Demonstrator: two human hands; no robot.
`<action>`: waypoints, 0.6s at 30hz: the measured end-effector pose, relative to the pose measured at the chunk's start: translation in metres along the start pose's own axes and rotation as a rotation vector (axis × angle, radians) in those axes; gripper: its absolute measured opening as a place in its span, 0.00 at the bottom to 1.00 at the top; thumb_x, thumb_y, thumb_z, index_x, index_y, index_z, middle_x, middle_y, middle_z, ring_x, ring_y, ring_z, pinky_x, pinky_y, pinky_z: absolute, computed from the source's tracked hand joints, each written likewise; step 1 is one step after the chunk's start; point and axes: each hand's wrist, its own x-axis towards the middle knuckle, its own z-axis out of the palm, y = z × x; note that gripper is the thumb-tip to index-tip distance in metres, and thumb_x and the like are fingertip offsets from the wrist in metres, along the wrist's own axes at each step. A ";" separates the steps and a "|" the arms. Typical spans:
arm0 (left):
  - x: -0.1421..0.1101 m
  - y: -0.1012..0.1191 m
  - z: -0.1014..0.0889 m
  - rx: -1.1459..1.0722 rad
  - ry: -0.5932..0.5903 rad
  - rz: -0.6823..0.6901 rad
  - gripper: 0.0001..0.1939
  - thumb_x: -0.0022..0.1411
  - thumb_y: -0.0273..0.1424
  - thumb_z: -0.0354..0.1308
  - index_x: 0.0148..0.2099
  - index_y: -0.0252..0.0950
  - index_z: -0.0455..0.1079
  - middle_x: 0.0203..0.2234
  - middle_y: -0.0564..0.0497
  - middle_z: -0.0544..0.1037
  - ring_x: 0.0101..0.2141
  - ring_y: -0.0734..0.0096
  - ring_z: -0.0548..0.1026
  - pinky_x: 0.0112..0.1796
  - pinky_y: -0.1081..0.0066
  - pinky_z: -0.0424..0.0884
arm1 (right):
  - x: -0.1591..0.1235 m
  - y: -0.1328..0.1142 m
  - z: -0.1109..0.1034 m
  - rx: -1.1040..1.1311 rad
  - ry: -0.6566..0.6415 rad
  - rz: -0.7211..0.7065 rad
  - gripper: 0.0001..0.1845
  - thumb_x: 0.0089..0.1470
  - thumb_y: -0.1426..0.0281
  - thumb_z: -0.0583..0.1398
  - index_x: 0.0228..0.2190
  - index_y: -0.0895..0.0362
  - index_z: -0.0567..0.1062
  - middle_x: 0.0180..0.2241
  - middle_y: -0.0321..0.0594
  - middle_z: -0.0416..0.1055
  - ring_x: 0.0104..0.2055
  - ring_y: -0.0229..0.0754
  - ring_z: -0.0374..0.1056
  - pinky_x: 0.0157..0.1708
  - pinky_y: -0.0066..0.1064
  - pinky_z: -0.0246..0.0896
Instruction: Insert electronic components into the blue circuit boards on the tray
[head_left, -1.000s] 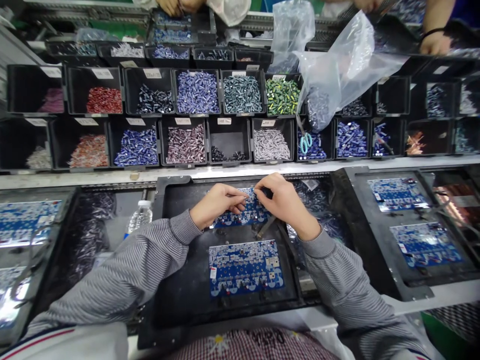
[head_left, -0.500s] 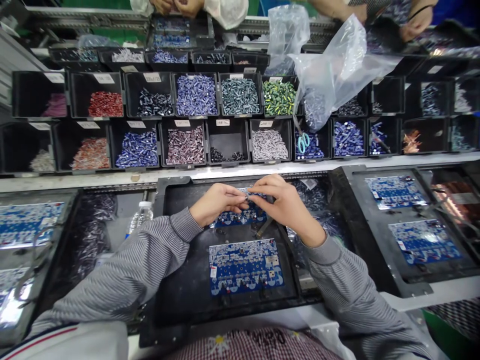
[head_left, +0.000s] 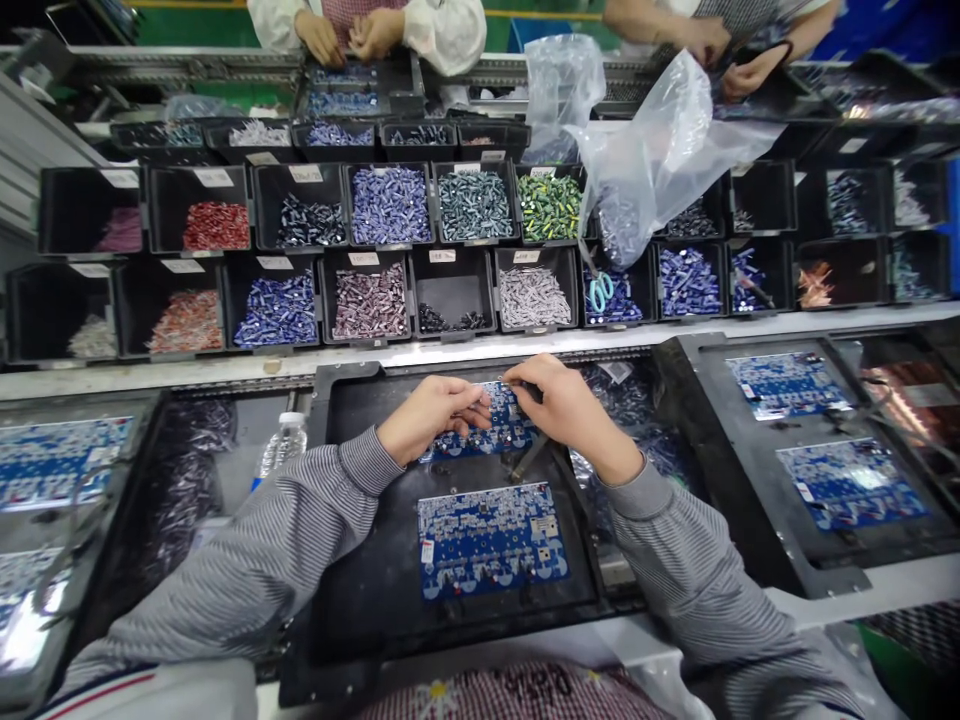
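Both my hands are over the upper blue circuit board [head_left: 517, 430], which they partly cover. My left hand [head_left: 439, 410] is pinched at its left side, thumb against fingertips; what it holds is too small to make out. On the board's upper right, my right hand [head_left: 559, 400] has thumb and forefinger closed together at the surface, and anything between them is hidden. Nearer to me, a second blue circuit board [head_left: 491, 540] lies uncovered. The two boards sit in a black tray [head_left: 360, 590].
Black bins [head_left: 454, 280] of small electronic components stand in rows beyond the tray. Scissors [head_left: 601, 292] with light blue handles and a plastic bag [head_left: 652, 150] lie over them. A bottle [head_left: 285, 440] is at the left. More boards [head_left: 787, 385] lie right. Two co-workers' hands [head_left: 375, 35] show opposite.
My hands were together at the fingertips and have drawn apart. The right one has come down to the board's upper right; the left has shifted slightly left. The view has tilted up slightly.
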 end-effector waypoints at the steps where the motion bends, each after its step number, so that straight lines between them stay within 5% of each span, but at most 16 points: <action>1: 0.000 0.000 0.000 0.026 0.002 0.016 0.10 0.63 0.28 0.54 0.32 0.27 0.73 0.21 0.50 0.73 0.21 0.80 0.70 0.20 0.81 0.60 | 0.000 -0.001 -0.001 -0.007 -0.011 0.000 0.12 0.52 0.80 0.54 0.34 0.56 0.73 0.33 0.41 0.73 0.40 0.44 0.64 0.41 0.36 0.61; 4: 0.001 -0.001 0.000 0.071 0.005 0.050 0.07 0.59 0.27 0.60 0.31 0.27 0.74 0.18 0.55 0.68 0.18 0.84 0.62 0.18 0.81 0.54 | 0.000 -0.003 -0.002 -0.019 -0.034 -0.004 0.12 0.54 0.80 0.52 0.35 0.56 0.73 0.34 0.42 0.72 0.41 0.44 0.63 0.40 0.36 0.61; 12: -0.001 -0.001 0.002 -0.007 0.002 0.004 0.05 0.58 0.20 0.57 0.36 0.26 0.74 0.23 0.47 0.76 0.24 0.76 0.72 0.24 0.78 0.64 | -0.001 0.001 0.002 -0.107 -0.092 -0.010 0.13 0.55 0.80 0.51 0.38 0.56 0.72 0.34 0.43 0.72 0.42 0.45 0.63 0.40 0.37 0.58; 18: 0.000 -0.002 0.003 -0.059 -0.041 -0.007 0.05 0.57 0.18 0.57 0.36 0.26 0.74 0.25 0.46 0.77 0.26 0.78 0.73 0.26 0.79 0.64 | -0.005 -0.014 -0.004 0.024 0.022 -0.051 0.07 0.57 0.72 0.57 0.35 0.54 0.76 0.34 0.39 0.74 0.41 0.43 0.65 0.42 0.37 0.60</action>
